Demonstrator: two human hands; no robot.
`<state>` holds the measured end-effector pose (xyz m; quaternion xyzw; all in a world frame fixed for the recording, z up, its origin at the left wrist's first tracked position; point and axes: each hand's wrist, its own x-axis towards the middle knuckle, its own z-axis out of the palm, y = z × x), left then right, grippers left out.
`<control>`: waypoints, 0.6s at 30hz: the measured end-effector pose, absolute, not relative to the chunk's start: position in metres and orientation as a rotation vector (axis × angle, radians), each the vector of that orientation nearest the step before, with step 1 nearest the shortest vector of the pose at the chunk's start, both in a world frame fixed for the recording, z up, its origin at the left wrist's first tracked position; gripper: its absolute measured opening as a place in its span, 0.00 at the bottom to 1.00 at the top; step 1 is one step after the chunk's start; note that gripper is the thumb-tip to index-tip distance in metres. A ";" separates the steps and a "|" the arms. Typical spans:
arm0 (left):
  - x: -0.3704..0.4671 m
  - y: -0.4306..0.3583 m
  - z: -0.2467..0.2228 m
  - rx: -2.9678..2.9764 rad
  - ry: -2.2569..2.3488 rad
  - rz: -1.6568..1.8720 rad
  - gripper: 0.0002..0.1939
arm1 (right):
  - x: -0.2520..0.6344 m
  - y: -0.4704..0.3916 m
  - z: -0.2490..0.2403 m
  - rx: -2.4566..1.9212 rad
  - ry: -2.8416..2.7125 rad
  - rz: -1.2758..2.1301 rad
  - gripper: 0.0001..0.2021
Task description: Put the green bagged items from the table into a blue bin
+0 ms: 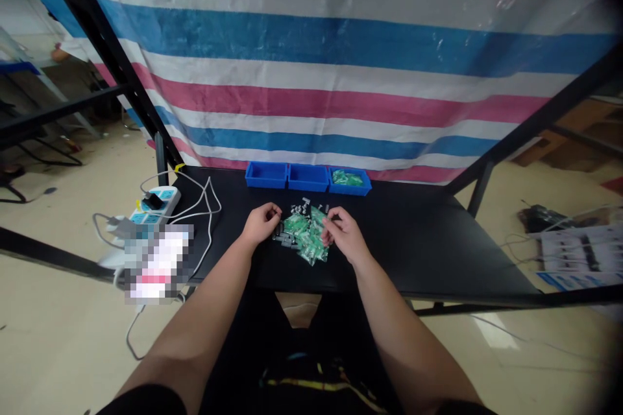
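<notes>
A loose pile of small clear bags with green contents (307, 237) lies on the black table in front of me. Small silvery metal pieces (299, 209) are scattered along its far side, and grey cylindrical pieces (286, 240) lie at its left. My left hand (261, 223) is at the left edge of the pile, its fingertips pinched together over something too small to name. At the right edge, my right hand (344, 235) has curled fingers touching or very near a bag; what lies between them is hidden.
Three blue bins stand in a row at the table's back: the left bin (266, 185), the middle bin (308, 187) and the right bin (349, 190), which holds green bags. A power strip (168, 198), white cables (210, 220) and a blurred-out phone-like object (160, 262) occupy the left side. Striped sheeting (321, 100) hangs behind.
</notes>
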<state>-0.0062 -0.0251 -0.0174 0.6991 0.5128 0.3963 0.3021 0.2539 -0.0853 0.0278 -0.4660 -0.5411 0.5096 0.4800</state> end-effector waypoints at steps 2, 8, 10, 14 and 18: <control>-0.007 -0.025 -0.017 1.850 1.356 1.046 0.08 | 0.253 -0.087 0.025 -1.112 -1.429 1.094 0.15; -0.006 -0.024 -0.018 1.832 1.343 1.044 0.08 | 0.256 -0.091 0.021 -0.999 -1.571 0.843 0.10; -0.006 -0.024 -0.018 1.831 1.347 1.043 0.08 | 0.257 -0.088 0.021 -0.984 -1.552 0.828 0.11; -0.005 -0.024 -0.018 1.829 1.366 1.043 0.08 | 0.268 -0.066 0.019 -1.086 -1.394 0.757 0.13; -0.006 -0.025 -0.016 1.846 1.378 1.040 0.08 | 0.297 -0.020 0.018 -1.166 -1.192 0.615 0.16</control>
